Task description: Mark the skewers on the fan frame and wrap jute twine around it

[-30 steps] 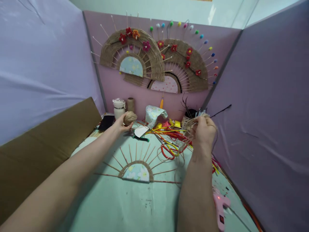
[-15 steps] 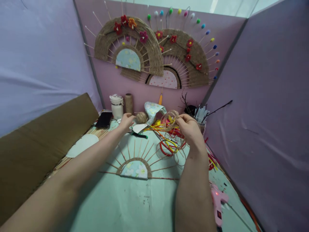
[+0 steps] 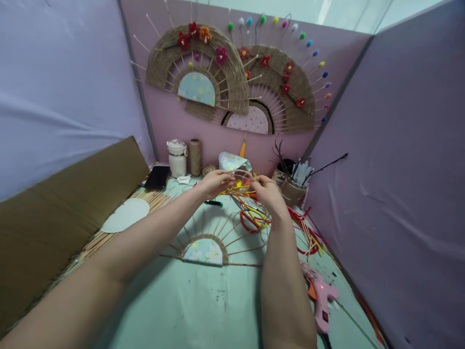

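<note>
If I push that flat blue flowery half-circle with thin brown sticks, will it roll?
The blue flowery half-circle would probably slide, not roll, since it lies flat on the pale green table. Its thin brown sticks might snap because they poke outward.

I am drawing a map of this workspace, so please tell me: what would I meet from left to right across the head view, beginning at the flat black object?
Flat black object, white lidded jar, brown twine spool, left hand, twine loops, right hand, pink glue gun.
</note>
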`<state>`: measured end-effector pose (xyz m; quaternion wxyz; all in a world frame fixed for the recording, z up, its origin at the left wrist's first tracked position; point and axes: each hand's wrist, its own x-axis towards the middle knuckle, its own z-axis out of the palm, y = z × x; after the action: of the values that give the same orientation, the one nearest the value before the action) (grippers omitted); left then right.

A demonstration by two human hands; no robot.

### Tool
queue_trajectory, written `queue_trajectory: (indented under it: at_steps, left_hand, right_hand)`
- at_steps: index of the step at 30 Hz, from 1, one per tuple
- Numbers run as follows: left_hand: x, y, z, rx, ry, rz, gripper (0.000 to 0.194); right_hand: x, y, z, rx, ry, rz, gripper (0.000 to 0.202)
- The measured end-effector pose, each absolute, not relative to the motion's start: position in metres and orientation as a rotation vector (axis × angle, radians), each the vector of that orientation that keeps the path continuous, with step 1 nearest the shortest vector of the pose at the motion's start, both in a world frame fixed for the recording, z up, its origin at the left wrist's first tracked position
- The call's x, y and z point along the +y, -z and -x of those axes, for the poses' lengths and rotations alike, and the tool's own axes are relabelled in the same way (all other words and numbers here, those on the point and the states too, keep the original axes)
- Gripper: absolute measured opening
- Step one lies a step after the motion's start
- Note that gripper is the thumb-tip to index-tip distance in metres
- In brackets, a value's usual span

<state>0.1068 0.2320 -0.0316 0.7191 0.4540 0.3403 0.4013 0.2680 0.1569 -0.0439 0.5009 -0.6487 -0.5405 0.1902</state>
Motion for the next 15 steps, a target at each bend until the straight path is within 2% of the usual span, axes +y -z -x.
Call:
queue_trajectory:
  at_steps: [5, 15]
  left_hand:
    - [0.246, 0.038, -0.094, 0.833, -0.944, -0.932, 0.009]
    - [0.268, 0.038, -0.065, 0.929, -1.276, -0.784, 0.019]
  right_hand:
    - [0.158, 0.051, -0.28, -1.235, -0.377, 1.73, 0.018]
    - [0.145, 0.038, -0.286, -1.194, -0.234, 1.786, 0.019]
